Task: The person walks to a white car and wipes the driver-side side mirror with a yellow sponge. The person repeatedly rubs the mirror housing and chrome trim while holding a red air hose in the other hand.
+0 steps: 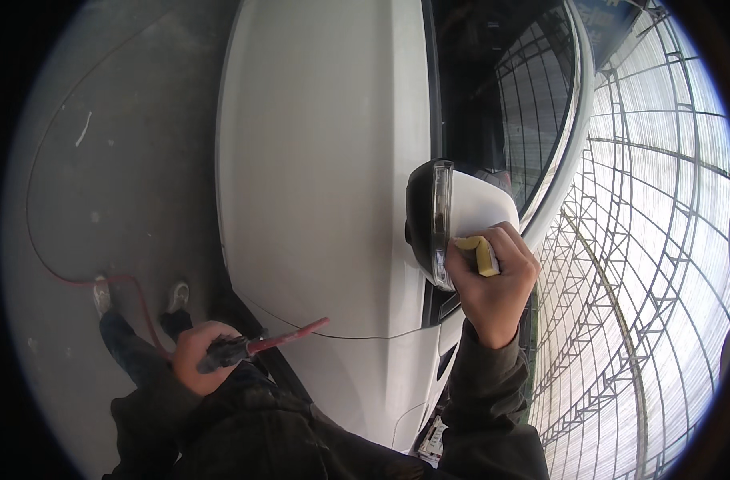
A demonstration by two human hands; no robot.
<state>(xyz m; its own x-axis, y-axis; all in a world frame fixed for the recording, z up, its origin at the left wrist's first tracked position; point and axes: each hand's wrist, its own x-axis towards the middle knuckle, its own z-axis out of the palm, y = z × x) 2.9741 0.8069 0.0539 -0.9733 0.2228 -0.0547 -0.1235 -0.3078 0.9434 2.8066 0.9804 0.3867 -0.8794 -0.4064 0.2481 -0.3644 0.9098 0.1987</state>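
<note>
My left hand (pixel 198 354) is closed around the dark handle of an air blow gun (pixel 227 352). A red tube forms its nozzle (pixel 291 334) and points right, across the car's white side. My right hand (pixel 505 292) is closed on a folded yellow sponge (pixel 485 260), with the fingers bent over it. That hand is at the near edge of the car's side mirror (pixel 483 200). The mirror has a white cover, a black part and a clear lens strip (pixel 442 210). Whether the sponge itself presses on the mirror is hard to make out.
A white car door (pixel 325 176) with a dark side window (pixel 477 88) fills the middle. The red air hose (pixel 145 308) runs from my left hand past my shoes (pixel 177 296) and over the grey floor (pixel 133 184). A metal-framed translucent roof (pixel 637 240) curves at the right.
</note>
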